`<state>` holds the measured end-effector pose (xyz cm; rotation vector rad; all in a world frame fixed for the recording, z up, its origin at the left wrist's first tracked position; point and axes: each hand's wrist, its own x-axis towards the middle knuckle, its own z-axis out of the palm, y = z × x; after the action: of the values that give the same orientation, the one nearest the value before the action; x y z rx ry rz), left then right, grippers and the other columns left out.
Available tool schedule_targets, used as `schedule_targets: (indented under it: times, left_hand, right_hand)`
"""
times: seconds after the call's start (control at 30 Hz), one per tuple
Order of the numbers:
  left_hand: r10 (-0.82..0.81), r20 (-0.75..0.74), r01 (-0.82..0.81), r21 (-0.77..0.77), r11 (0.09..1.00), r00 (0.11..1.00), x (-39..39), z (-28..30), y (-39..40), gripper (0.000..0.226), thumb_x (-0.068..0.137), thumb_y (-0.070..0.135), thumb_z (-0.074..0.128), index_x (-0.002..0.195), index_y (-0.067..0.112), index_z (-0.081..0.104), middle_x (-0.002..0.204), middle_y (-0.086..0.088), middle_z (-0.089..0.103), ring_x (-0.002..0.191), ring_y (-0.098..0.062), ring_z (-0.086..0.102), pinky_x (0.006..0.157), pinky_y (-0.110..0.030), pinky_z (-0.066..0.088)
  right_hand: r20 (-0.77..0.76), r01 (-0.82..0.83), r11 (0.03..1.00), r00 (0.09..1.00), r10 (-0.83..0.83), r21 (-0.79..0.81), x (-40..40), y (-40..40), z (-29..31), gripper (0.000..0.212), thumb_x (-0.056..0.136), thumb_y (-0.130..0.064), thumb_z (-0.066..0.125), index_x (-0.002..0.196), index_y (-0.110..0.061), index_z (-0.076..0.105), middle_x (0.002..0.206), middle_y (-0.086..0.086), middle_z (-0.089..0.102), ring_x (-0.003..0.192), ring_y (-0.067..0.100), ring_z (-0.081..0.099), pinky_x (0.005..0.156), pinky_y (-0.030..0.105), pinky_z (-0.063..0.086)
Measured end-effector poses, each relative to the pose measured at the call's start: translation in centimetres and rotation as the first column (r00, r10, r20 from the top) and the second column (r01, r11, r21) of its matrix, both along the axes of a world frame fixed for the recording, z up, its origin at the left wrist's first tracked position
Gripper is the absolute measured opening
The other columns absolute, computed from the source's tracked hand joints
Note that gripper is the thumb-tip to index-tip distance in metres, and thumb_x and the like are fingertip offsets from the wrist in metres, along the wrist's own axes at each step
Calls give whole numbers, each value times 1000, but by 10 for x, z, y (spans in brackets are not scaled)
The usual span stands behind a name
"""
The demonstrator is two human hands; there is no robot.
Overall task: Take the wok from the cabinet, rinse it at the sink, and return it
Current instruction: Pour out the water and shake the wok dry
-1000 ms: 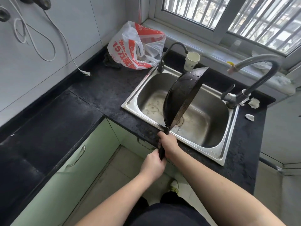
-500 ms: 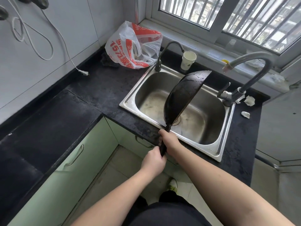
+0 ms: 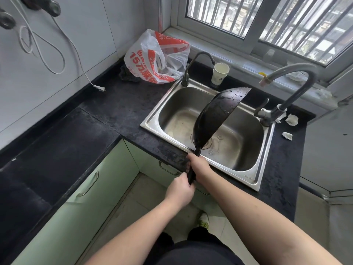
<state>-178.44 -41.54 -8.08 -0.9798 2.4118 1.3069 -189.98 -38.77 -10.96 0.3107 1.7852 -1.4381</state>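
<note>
A black wok [image 3: 215, 115], wet with droplets, stands tipped on edge over the steel sink [image 3: 256, 180], its bowl facing left. Its dark handle runs down toward me across the sink's front rim. My right hand [image 3: 198, 165] grips the handle just below the bowl. My left hand [image 3: 179, 190] grips the handle's end, right behind the other hand. The grey curved faucet [image 3: 298, 79] arches above the sink's right side; no water runs from it.
A second thin tap [image 3: 191, 67] and a paper cup [image 3: 219, 73] stand behind the sink. A red-and-white plastic bag [image 3: 152, 58] lies on the black counter [image 3: 118, 109]. Crumpled paper bits [image 3: 291, 119] lie at right. Pale green cabinet doors [image 3: 91, 180] are below.
The wok stays tipped over the sink in both hands, with its upper rim leaning a little more to the right. My grip on the handle is unchanged.
</note>
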Motion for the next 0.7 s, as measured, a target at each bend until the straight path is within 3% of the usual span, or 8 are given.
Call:
schedule_targets:
  times: [0.7]
  left_hand:
    - [-13, 18, 13, 10, 1000, 1000, -2, 6, -1, 24, 90, 31, 49, 100, 10, 54, 105, -17, 67, 99, -38, 61, 76, -41, 51]
  right_hand:
    - [13, 1, 1000, 1000, -1, 8, -3, -1, 3, 16, 77, -9, 51, 65, -14, 41, 48, 2, 37, 43, 18, 33, 47, 29, 30]
